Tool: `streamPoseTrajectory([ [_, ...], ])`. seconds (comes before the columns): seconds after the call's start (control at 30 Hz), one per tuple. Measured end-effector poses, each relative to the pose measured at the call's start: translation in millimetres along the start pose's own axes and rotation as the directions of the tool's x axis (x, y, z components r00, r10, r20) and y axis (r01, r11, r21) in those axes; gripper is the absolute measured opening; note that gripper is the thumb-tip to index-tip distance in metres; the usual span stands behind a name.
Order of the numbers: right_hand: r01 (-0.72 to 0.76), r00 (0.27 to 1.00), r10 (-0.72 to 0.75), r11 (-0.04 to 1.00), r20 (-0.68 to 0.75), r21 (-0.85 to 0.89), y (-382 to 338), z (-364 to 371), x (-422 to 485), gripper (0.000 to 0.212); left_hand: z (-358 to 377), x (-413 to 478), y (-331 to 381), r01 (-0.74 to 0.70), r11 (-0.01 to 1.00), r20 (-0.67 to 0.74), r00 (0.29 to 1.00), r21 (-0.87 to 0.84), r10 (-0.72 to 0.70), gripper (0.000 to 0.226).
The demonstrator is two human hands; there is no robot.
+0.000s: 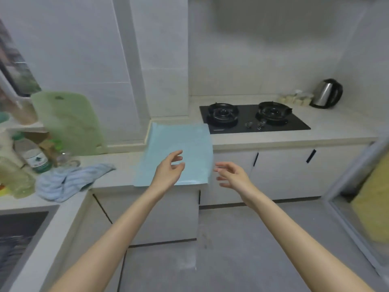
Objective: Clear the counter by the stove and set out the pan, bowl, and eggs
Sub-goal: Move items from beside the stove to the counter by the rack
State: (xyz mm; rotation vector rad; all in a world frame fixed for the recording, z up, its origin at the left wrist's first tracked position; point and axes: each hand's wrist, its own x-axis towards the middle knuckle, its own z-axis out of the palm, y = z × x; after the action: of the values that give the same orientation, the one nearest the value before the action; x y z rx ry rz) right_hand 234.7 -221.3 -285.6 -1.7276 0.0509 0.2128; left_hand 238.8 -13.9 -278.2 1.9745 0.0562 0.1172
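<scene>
Two bare arms were stretched toward the counter (273,138). The left hand (168,167) was held over a pale blue sheet (179,142) laid just left of the stove (252,121). The right hand (231,175) was held beside the sheet's right edge. Both hands' fingers were loosely spread, with nothing gripped.

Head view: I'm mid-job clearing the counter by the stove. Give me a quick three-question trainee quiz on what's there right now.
1. True or false: a pan already sits on the stove.
2. What stands on the counter to the right of the stove? A) kettle B) bowl C) eggs
3. Fill in: the green cutting board leans against the ____.

Key: 1 false; 2 A; 3 wall.
</scene>
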Motion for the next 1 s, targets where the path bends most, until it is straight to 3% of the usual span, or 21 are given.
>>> streamPoseTrajectory([
  [0.43,-0.027,0.944,0.041,0.999,-0.326,0.046,5.5,-171.0,107.9,0.023,164.7,169.2,56.0,-0.094,0.993,0.265,0.958,-0.074,0.111,0.039],
  [0.73,-0.028,0.866,0.055,0.998,-0.497,0.061,-17.1,-286.1,208.9,0.021,292.0,313.5,123.2,-0.145,0.978,0.456,0.868,-0.147,0.197,0.042],
  [1.0,-0.049,0.792,0.048,0.999,-0.608,0.016,-24.8,-396.5,266.8,0.023,411.9,387.0,184.1,-0.187,0.968,0.585,0.772,-0.164,0.249,0.044],
])
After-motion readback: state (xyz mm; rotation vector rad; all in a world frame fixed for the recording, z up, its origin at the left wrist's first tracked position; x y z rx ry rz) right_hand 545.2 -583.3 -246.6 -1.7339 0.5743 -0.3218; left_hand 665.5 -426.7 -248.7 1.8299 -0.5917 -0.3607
